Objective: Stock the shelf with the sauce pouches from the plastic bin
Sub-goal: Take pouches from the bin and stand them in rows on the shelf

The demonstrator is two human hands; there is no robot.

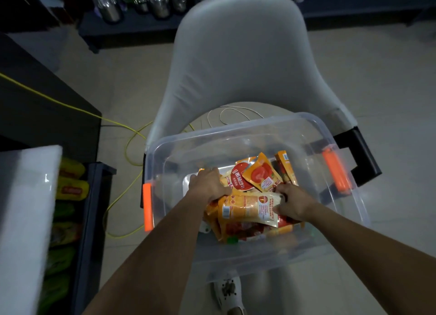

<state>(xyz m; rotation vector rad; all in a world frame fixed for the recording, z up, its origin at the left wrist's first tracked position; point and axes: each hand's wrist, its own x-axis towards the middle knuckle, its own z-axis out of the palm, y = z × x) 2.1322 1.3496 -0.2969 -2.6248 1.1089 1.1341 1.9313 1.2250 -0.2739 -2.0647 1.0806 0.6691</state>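
Fig. A long yellow-and-orange foil sauce pouch (pixel 247 208) lies crosswise atop the heap of red and orange sauce pouches (pixel 257 175) inside the clear plastic bin with orange latches (pixel 271 135). My right hand (pixel 295 203) pinches its grip closed on that pouch's right end; my left hand (pixel 208 184) curls its grip over the left end. The bin sits on a grey upholstered chair (pixel 236 55), a dark shelf of yellow packets (pixel 93 208) to its left.

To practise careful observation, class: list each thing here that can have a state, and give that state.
plastic bin: lid off, partly full.
sauce pouches: piled loose inside the bin.
left hand: in the bin, gripping pouches.
right hand: in the bin, gripping the top pouch.
chair: upright, bin on its seat.
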